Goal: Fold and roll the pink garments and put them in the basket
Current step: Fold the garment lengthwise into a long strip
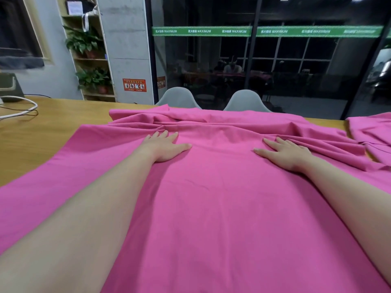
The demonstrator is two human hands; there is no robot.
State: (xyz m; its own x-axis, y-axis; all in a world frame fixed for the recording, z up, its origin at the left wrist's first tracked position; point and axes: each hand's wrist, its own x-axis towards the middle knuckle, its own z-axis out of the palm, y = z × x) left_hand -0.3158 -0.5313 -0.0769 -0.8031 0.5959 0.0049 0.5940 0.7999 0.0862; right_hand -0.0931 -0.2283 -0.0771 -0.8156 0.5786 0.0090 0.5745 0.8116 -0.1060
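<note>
While two bare forearms reach forward from the near edge, a large bright pink cotton garment [211,208] lies spread across the light wooden worktop [42,132], covering it from the near edge almost to the far edge; its near part is smooth, and towards the far edge it gathers into long ridges and folds; the left hand [165,145] rests palm down on the cloth left of centre, fingers straight and slightly spread, thumb out to the right, gripping nothing; the right hand [287,151] lies flat on the cloth right of centre, fingers straight and fanned, its fingertips at the foot of a raised fold, also gripping nothing; the two hands are well apart, with smooth cloth between them; at the right edge of the worktop a second pink garment [372,136] lies crumpled, just beside the first; at the left edge white and black cables [25,108] curl near a dark device [10,87]; beyond the far edge stand two pale grey moulded chairs [178,97], then a wooden shelf with potted green plants [84,42] on the left and a dark glass wall with a green banner [201,31].
</note>
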